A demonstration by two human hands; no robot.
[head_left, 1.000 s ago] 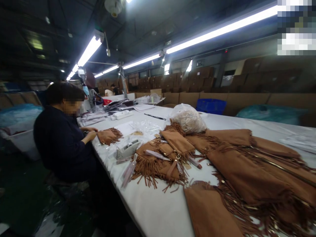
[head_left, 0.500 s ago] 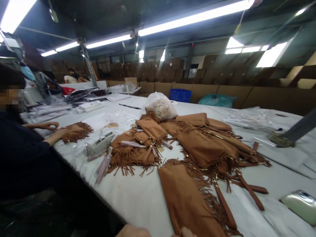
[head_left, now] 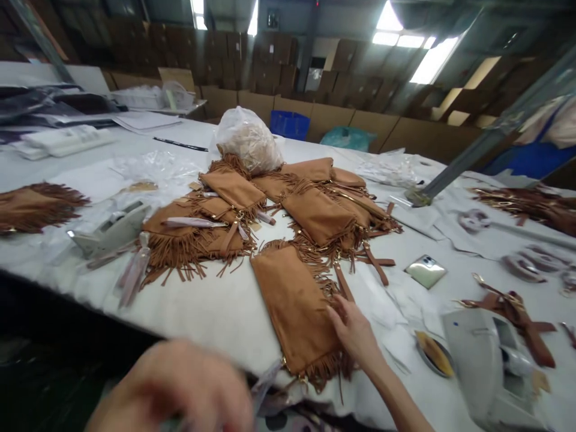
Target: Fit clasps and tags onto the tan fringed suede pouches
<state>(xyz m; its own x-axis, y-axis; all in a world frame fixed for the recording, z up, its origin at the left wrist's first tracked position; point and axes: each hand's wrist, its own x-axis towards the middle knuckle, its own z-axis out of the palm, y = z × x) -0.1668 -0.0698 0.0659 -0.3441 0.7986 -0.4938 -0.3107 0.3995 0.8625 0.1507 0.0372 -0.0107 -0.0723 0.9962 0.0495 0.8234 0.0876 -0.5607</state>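
A flat brown fringed pouch (head_left: 299, 309) lies on the table in front of me, its fringe along the right side and near end. My right hand (head_left: 353, 330) grips its right edge, thumb on the face and fingers in the fringe. Close to the camera, my left hand (head_left: 180, 384) is curled and smeared by motion. What its fingers hold, if anything, is hidden. Between that hand and the pouch's near corner is a plastic-wrapped strap (head_left: 265, 381). More brown fringed pouches (head_left: 319, 216) are piled just beyond, with brown wrist straps (head_left: 375, 264) hanging off them.
A tape dispenser (head_left: 110, 228) stands left, a larger one (head_left: 477, 366) at near right. A phone (head_left: 425, 271), a tape roll (head_left: 434, 354) and brown straps with clasps (head_left: 513, 312) lie right. A stuffed plastic bag (head_left: 247, 138) sits behind the pile. A metal post (head_left: 468, 144) rises at right.
The view has swung right and down; the co-worker has left the frame. My right hand now shows at the pouch's right edge. My left hand has risen nearer the camera.
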